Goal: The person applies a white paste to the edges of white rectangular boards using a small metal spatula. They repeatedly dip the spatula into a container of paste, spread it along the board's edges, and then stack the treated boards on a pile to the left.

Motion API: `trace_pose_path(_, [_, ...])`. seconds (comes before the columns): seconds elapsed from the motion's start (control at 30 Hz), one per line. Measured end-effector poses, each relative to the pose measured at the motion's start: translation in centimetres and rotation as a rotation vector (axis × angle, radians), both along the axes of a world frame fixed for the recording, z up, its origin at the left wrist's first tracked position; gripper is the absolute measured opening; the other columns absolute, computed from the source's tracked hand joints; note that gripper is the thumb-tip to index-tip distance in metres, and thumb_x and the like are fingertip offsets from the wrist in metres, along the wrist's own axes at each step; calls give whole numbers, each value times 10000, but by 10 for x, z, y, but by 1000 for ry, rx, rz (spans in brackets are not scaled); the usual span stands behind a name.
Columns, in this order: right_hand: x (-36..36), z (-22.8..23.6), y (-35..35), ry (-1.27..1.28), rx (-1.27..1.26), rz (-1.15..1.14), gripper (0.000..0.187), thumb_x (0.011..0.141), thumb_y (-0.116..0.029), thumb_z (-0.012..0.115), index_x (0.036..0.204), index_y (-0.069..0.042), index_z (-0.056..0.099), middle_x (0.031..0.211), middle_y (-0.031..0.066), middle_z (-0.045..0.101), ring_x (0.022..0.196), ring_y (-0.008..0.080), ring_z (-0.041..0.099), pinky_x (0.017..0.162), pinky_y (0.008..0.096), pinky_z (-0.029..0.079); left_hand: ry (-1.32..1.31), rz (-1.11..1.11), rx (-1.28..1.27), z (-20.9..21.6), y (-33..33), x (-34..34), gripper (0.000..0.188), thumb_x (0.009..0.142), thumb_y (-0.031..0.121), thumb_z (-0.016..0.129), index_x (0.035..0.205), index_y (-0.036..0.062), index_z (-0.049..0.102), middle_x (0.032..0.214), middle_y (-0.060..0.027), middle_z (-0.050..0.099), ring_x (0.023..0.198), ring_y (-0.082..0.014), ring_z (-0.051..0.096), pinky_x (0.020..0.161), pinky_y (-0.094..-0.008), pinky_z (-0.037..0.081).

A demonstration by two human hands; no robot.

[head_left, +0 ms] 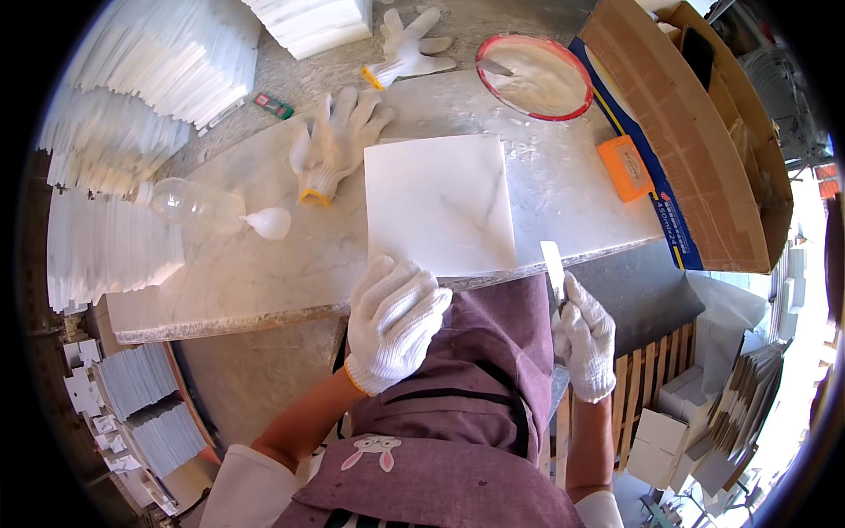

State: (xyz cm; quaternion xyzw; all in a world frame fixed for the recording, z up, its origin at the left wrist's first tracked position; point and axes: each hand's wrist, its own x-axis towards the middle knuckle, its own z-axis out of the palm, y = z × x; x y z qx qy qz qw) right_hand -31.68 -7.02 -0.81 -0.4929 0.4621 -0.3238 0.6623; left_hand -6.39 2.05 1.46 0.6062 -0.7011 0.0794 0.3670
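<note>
A square white tile (pixel 437 209) with faint grey veining lies on the marble worktop (pixel 290 273), close to its front edge. My left hand (pixel 396 326), in a white knitted glove, is at the tile's front left corner. Its fingers are stretched out and hold nothing. To the right of the tile, my gloved right hand (pixel 585 339) is closed round the handle of a putty knife (pixel 552 264), its flat blade pointing up and away from me. Most of the handle is hidden by the fingers.
Tall stacks of white tiles (pixel 167 62) line the left. Behind the tile lie spare gloves (pixel 339 141), and a red-rimmed bowl (pixel 546 84) of white paste holds a tool. A clear bottle (pixel 198 207), an orange box (pixel 627 167) and a large cardboard box (pixel 678 123) flank the worktop.
</note>
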Motion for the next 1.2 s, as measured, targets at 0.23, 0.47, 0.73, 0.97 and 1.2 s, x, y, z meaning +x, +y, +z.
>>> trace_pose_path(0.23, [32,13,46,-231,139,-34,498,1027,-160,521,1496,-43,401,849,7,588,627,43,477,597,200,449,330,-131,173,3,27,-33,501,698,-8,788,1180,6,650,1076,-121,689,1025,-298,641,895,-387,515])
trace_pose_path(0.47, [63,39,35,-23,-161,170,577,987,12,518,1527,-2,314,1031,92,637,878,122,629,806,263,533,1233,-58,625,20,19,-47,335,936,101,667,1251,-2,616,1303,-108,571,1130,-217,591,965,-339,478])
trace_pose_path(0.73, [78,44,34,-97,-120,317,577,946,105,527,1495,-5,386,1342,219,586,1034,189,652,848,281,536,1837,29,686,29,20,-35,266,941,31,644,1201,-20,637,1206,-67,586,1017,-132,592,870,-271,501])
trace_pose_path(0.97, [86,68,-54,90,-426,283,325,919,-52,675,1243,-54,650,957,96,698,732,138,650,652,268,537,1873,143,265,25,31,-18,184,949,42,562,1121,-23,570,1163,-201,661,1044,-325,675,926,-380,521])
trace_pose_path(1.2, [160,52,-180,604,-1191,205,280,863,-203,685,1132,-130,661,1113,130,633,883,314,661,743,412,539,1862,215,335,8,60,1,118,958,14,544,1070,10,584,1036,-105,655,931,-243,683,856,-380,560])
